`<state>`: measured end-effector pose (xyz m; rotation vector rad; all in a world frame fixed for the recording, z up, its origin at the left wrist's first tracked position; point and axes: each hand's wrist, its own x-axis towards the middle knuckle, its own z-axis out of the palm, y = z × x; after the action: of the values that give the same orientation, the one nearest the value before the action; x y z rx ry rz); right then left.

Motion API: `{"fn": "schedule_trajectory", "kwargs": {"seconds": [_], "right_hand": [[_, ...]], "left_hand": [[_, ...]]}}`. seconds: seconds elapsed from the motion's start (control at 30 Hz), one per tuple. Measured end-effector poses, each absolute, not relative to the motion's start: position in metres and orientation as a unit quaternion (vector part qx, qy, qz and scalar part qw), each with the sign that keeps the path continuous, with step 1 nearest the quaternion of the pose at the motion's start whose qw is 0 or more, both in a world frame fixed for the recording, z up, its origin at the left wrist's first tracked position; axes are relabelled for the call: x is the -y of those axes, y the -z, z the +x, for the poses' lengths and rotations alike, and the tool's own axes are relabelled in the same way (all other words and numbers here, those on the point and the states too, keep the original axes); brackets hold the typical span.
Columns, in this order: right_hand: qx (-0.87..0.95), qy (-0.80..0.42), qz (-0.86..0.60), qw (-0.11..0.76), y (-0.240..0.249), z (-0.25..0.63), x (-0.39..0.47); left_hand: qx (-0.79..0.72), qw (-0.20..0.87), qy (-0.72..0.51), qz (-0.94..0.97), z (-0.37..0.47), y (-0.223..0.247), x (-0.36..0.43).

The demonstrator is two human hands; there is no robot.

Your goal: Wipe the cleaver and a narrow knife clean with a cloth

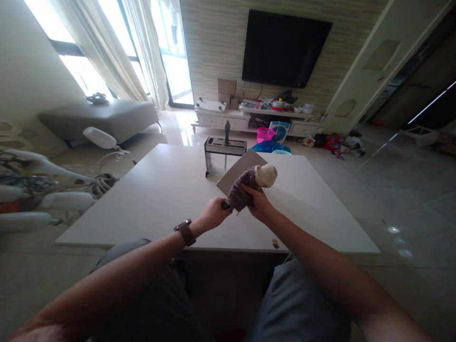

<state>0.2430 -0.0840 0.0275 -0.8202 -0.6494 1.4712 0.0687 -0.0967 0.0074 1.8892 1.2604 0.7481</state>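
Note:
My left hand is closed around a black handle, of which only a small part shows. The rest of that handled thing is hidden inside a fuzzy brown cloth with a bunched, cream-white end. Wrapped round the cloth from the right is my right hand, its thumb lying on top. Both hands are above the white table. Beneath and behind the cloth lies a flat grey board. Farther back stands a see-through knife block, with one black knife handle sticking up from it.
The white table has a small yellow-and-blue figure near its front edge. White lamp-like parts with cables stand at the left. Beyond the table are a pink basket, blue plastic and a TV cabinet.

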Motion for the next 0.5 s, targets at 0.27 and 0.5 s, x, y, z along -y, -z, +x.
{"fn": "schedule_trajectory", "kwargs": {"seconds": [0.27, 0.5], "right_hand": [[0.233, -0.547, -0.433, 0.677, -0.011, 0.246, 0.069], [0.212, -0.473, -0.397, 0.757, -0.035, 0.319, 0.032]], "left_hand": [[-0.492, 0.35, -0.248, 0.758, 0.076, 0.003, 0.097], [-0.51, 0.419, -0.199, 0.724, 0.068, -0.02, 0.101]]}}
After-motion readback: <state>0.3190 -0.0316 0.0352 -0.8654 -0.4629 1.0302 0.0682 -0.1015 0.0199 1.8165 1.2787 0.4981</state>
